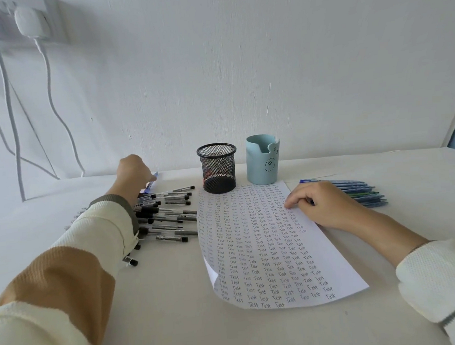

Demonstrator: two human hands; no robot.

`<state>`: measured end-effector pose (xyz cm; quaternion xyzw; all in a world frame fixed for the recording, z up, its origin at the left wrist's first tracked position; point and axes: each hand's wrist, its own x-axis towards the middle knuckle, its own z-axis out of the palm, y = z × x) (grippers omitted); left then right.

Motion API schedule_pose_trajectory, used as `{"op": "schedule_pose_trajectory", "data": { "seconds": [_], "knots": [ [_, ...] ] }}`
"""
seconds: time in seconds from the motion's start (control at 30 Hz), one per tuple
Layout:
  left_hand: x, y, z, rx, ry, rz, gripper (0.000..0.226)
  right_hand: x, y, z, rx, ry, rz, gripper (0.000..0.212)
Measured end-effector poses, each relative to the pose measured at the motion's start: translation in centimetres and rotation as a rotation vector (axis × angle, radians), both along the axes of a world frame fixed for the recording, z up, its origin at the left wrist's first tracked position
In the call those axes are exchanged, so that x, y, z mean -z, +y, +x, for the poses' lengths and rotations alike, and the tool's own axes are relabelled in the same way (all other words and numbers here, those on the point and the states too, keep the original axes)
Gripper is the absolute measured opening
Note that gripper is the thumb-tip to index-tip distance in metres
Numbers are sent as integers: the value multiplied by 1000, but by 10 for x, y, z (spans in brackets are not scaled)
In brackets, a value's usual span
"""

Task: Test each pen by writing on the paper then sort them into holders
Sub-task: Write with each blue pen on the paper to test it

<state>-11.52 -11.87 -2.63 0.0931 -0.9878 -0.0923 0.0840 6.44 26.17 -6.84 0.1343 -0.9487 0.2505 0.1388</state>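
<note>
Closest to me, on the white table [176, 308], lies the paper [265, 250], tilted a little, with its near-left corner curled up. Rows of the word "Test" cover nearly all of it. The right hand [321, 206] rests on the sheet's far right edge with its fingers curled down and their tips on the page. Something dark shows between them, but I cannot tell whether it pinches a pen.

Just beyond that hand, a bunch of blue and green pens [363, 193] lies side by side on the table. To the left of the sheet, a loose heap of black pens [170, 215] is spread out, partly under the cream and tan sleeve [67, 275].

The left hand [131, 170] stretches past that heap towards the wall, with its fingers closed round a blue pen [152, 182] held low over the table.

Behind the paper's far edge stand the black mesh holder [217, 167], with something reddish at its bottom, and just beside it on the right the pale blue holder [263, 162], which has a small face on it. Up on the wall [241, 64], at the far left, are white plugs [29, 20], and cables [57, 108] hang down from them.
</note>
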Motion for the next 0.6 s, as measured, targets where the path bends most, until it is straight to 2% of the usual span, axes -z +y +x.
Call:
{"op": "schedule_pose_trajectory", "data": {
  "seconds": [0.1,0.2,0.3,0.6],
  "knots": [
    [-4,5,7,204,20,50,29,0,0,0,1,-7,-7,35],
    [-4,18,34,414,-190,-2,48,-1,0,1,-1,-13,1,35],
    [4,20,50,385,-349,-70,58,-2,0,2,4,-17,14,34],
    [11,17,76,352,-303,-32,54,-4,-2,7,22,-31,-7,35]
  ]
}}
